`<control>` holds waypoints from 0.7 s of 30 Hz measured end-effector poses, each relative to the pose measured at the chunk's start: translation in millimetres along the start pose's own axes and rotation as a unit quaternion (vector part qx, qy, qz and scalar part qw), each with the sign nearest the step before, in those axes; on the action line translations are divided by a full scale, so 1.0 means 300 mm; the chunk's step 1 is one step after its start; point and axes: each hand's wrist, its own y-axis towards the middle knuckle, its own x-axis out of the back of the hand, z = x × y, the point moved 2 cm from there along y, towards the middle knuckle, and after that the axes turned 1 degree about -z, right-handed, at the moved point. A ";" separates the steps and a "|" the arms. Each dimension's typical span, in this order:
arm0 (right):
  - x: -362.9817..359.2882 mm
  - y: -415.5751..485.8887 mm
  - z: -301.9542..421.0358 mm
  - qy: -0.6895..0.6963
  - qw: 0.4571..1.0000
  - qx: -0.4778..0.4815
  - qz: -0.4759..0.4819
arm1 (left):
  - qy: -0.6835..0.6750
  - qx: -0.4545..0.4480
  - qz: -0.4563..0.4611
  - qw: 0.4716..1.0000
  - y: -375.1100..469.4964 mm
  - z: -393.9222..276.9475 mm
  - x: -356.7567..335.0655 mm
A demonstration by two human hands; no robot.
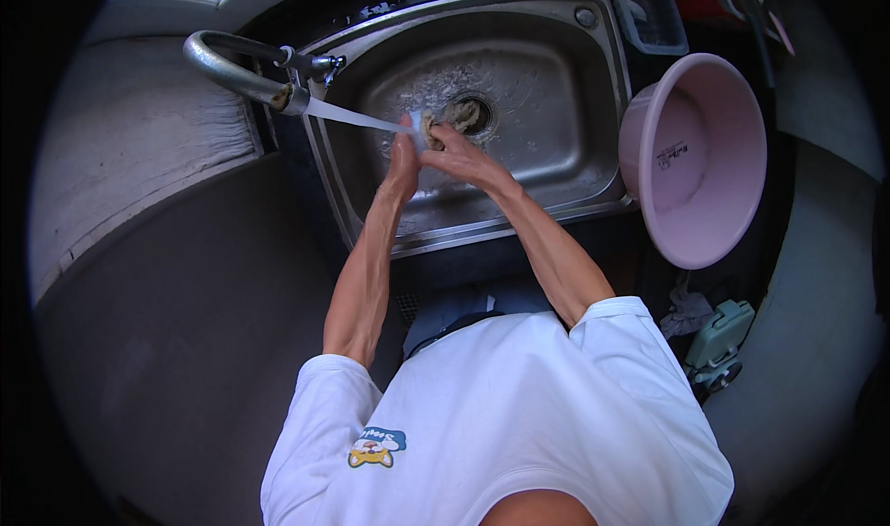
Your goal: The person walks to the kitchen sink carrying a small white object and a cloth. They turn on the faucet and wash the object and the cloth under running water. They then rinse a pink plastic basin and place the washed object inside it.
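Observation:
Water streams from the curved metal faucet [243, 84] onto my hands over the stainless steel sink [535, 137]. My left hand [403, 157] is under the stream, its fingers against a small whitish object [418, 126], perhaps a cup; its exact kind cannot be told. Pressed to that object, my right hand [462, 157] holds a wet beige cloth [455, 117], whose loose end hangs near the drain [480, 112]. The two hands are close together, and they partly hide both the cloth and the whitish object.
A pink plastic basin [702, 164] stands tilted at the sink's right edge. Behind it lies a clear plastic container [650, 11]. A grey rag [687, 310] and a green plastic item [719, 335] are at the lower right. A pale ledge [139, 123] runs along the left.

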 end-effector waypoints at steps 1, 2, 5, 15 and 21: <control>0.001 -0.008 -0.008 0.068 0.997 -0.019 0.008 | 0.024 0.021 0.019 0.999 0.004 -0.003 -0.008; 0.006 -0.016 -0.019 0.138 0.989 -0.059 0.012 | 0.038 0.051 0.026 0.998 0.002 -0.008 -0.007; 0.041 -0.026 -0.043 0.206 0.971 -0.119 0.015 | 0.018 0.095 0.024 0.995 0.011 -0.033 -0.008; 0.094 0.024 -0.134 0.163 0.963 -0.194 -0.091 | -0.139 0.048 0.040 0.988 -0.077 -0.089 0.008; -0.018 0.028 -0.063 0.061 0.981 -0.100 -0.157 | 0.223 -0.029 -0.035 0.974 -0.042 -0.039 -0.012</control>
